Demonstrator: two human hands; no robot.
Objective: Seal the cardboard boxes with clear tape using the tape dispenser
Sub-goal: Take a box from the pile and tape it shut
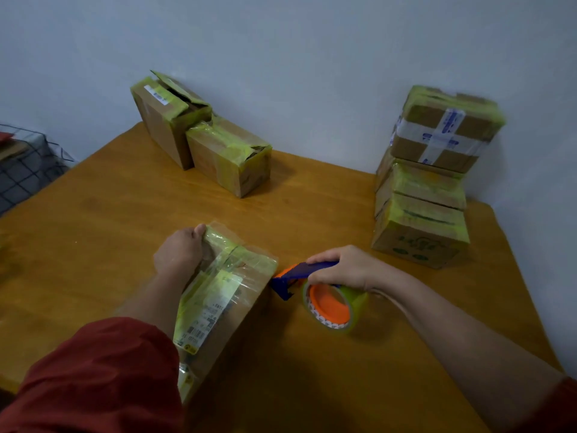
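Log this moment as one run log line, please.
step: taping near box | left hand: holding box top | right hand: gripping tape dispenser at box's right edge | stack: three boxes, far right

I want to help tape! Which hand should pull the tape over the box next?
Probably the right hand: it grips the tape dispenser at the box's right edge. The left hand is holding the box.

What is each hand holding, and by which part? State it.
Right hand: tape dispenser, by its blue handle. Left hand: the near cardboard box, gripped at its far top end.
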